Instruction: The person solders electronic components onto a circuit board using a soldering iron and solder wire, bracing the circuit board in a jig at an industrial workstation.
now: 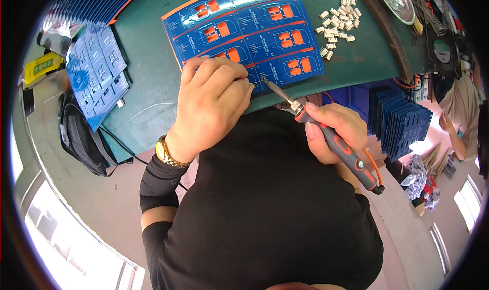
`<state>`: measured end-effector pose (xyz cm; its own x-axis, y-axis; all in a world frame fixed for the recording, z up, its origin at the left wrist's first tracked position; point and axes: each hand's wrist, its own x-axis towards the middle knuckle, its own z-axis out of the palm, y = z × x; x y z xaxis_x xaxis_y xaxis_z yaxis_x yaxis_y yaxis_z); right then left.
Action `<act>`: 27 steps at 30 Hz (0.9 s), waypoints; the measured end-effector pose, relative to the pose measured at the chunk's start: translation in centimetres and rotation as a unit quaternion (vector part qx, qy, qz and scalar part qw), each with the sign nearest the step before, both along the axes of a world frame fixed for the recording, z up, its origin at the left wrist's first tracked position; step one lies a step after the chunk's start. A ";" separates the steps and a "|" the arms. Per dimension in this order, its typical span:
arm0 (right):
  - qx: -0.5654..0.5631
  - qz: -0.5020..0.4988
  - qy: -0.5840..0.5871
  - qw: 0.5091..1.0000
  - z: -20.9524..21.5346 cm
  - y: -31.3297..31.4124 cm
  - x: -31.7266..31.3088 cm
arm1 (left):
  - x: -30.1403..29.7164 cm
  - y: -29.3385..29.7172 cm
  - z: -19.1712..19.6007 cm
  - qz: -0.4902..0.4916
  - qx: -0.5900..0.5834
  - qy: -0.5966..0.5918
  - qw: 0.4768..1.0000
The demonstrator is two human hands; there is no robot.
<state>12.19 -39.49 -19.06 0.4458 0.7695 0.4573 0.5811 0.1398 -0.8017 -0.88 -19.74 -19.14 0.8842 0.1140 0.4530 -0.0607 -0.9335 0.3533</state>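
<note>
My right hand grips a grey and red soldering iron, its metal tip resting at the near edge of a blue circuit board panel. The panel lies on the green table and shows several repeated sections with orange-red areas. My left hand, a gold watch on its wrist, lies over the panel's near left corner with fingers curled and pinched close to the iron's tip. A thin pale solder wire runs from the left into this hand; its end is hidden under the fingers.
Small white connectors lie loose right of the panel. Another blue panel and a black bag are at the left. A metal dish stands far right. Stacked blue boards and another person's arm appear beyond the table's right side.
</note>
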 end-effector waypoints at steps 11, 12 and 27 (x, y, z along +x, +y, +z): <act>0.025 -0.008 -0.018 0.999 -0.7 -0.5 -0.3 | -0.1 0.0 0.2 0.009 -0.054 0.016 0.998; 0.022 -0.008 -0.017 1.000 -0.7 -0.6 -0.4 | -0.1 0.0 0.2 0.012 -0.058 0.019 0.998; 0.048 -0.104 -0.043 0.992 -0.6 -2.4 1.5 | -1.2 4.1 2.9 0.301 0.007 -0.038 0.953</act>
<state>13.69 -41.88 -19.67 0.5473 0.6156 0.5670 0.6710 0.0823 -0.7369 -2.07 -15.60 -16.20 0.6250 0.5840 0.5180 0.4636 -0.8116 0.3556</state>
